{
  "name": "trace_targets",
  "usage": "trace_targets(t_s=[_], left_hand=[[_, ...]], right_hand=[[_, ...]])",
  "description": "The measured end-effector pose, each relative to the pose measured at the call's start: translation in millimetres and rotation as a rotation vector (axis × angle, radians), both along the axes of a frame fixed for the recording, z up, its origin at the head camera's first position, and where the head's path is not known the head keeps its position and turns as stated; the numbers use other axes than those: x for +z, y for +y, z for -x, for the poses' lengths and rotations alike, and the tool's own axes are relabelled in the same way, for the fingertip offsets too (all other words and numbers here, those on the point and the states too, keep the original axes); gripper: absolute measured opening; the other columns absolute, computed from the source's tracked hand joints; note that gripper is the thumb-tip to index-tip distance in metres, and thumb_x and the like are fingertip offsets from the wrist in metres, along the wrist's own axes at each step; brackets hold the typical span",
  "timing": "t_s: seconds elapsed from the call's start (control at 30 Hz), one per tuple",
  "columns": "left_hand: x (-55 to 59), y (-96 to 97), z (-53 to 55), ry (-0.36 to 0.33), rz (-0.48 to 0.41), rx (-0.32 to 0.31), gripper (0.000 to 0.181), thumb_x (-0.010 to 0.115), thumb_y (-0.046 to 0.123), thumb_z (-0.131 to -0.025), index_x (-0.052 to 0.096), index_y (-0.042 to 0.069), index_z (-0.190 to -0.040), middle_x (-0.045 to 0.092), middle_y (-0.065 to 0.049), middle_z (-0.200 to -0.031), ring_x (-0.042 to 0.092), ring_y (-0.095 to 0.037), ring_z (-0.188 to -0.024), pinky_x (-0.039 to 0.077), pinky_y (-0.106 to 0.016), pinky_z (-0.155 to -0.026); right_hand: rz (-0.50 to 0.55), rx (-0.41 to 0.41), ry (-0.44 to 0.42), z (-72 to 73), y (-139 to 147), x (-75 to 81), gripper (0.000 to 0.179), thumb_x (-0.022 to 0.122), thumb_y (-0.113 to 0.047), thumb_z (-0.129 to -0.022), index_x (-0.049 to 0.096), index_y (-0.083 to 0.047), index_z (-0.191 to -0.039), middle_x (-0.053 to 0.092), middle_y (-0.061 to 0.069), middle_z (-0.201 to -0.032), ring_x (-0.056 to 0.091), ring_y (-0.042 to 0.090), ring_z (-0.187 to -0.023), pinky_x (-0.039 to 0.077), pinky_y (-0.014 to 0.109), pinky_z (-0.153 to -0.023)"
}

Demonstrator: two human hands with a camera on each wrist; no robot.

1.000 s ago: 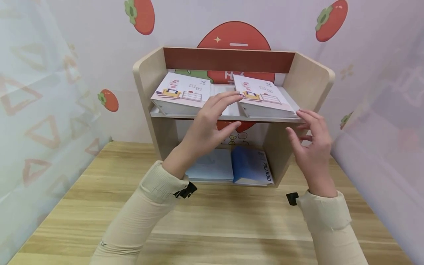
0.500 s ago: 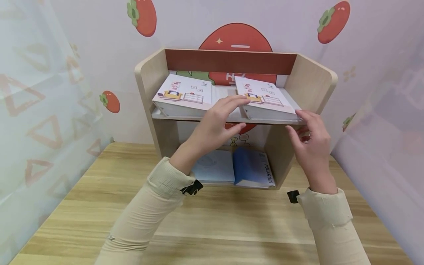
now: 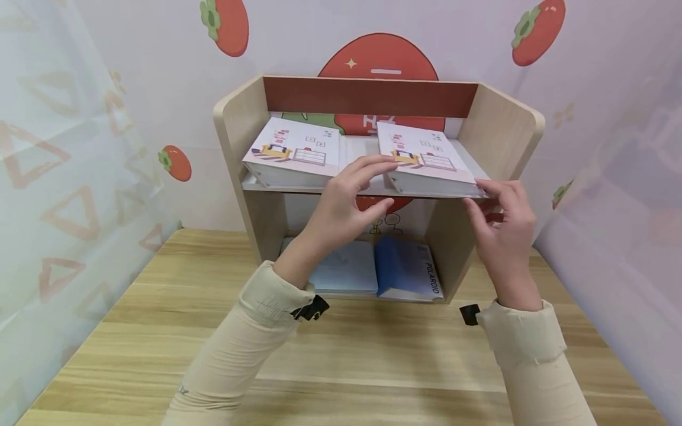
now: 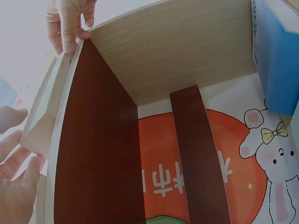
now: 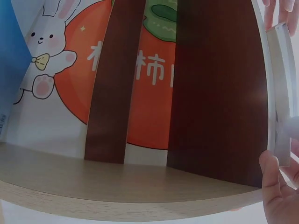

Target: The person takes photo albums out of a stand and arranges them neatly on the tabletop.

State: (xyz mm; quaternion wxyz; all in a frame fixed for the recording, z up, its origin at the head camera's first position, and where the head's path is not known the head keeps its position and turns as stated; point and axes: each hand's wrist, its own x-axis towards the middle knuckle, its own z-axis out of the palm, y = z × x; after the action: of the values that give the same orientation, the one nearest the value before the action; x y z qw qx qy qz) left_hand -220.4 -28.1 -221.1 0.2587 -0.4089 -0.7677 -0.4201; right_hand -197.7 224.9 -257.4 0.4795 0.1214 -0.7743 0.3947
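On the upper shelf lies a thick white book (image 3: 426, 158) with a printed cover of yellow and pink drawings, its cover sloping down toward the front. My left hand (image 3: 341, 210) has its fingertips at the book's left edge, the thumb held apart below. At the book's front right corner, my right hand (image 3: 503, 234) touches with its fingers, while the thumb is by the shelf's front edge. Both hands reach the book's ends in the left wrist view, where its wedge-shaped side (image 4: 44, 114) shows. A matching white book (image 3: 298, 151) lies to the left, untouched.
The wooden desktop bookshelf (image 3: 508, 133) has upright side panels and a brown back rail (image 3: 367, 97). Below, a pale blue book (image 3: 346, 266) and a blue book marked POLAROID (image 3: 407, 269) lie on the lower level. The shelf stands on a wood-grain table (image 3: 341, 367) against a patterned wall.
My left hand has shifted slightly right, against the right-hand book's edge. My right thumb has come up close to the shelf's front edge. The books look unmoved.
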Motion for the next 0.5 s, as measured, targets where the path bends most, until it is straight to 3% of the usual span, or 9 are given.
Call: trace_targets(t_s=[0.07,0.3,0.5], left_hand=[[-1.8,0.2,0.1,0.008,-0.033,-0.001,0.045,0.074,0.009,-0.089,0.062,0.005,-0.132,0.059,-0.008,-0.138,0.053,-0.016,-0.129,0.054,-0.030,-0.096],[-4.9,5.4,4.5,0.046,-0.096,0.041,0.037,0.071,0.006,-0.090,0.067,0.006,-0.126,0.062,-0.008,-0.128,0.055,-0.017,-0.120,0.055,-0.026,-0.092],[-5.6,7.8,2.9,0.033,-0.117,0.062,0.032,0.072,0.008,-0.090,0.068,0.006,-0.122,0.063,-0.008,-0.127,0.055,-0.017,-0.118,0.055,-0.025,-0.091]], right_hand=[[0.017,0.010,-0.001,-0.7,-0.4,-0.2,0.030,0.076,-0.002,-0.085,0.069,0.004,-0.114,0.047,-0.024,-0.099,0.052,-0.006,-0.074,0.041,0.001,-0.062],[0.015,0.021,-0.023,-1.8,-2.3,2.4,0.031,0.076,-0.003,-0.086,0.068,0.003,-0.115,0.043,-0.024,-0.096,0.052,-0.002,-0.075,0.043,0.001,-0.063],[0.037,0.031,-0.031,-4.0,-4.1,0.8,0.031,0.076,-0.001,-0.085,0.067,0.006,-0.114,0.043,-0.023,-0.096,0.052,0.001,-0.080,0.045,0.001,-0.067]])
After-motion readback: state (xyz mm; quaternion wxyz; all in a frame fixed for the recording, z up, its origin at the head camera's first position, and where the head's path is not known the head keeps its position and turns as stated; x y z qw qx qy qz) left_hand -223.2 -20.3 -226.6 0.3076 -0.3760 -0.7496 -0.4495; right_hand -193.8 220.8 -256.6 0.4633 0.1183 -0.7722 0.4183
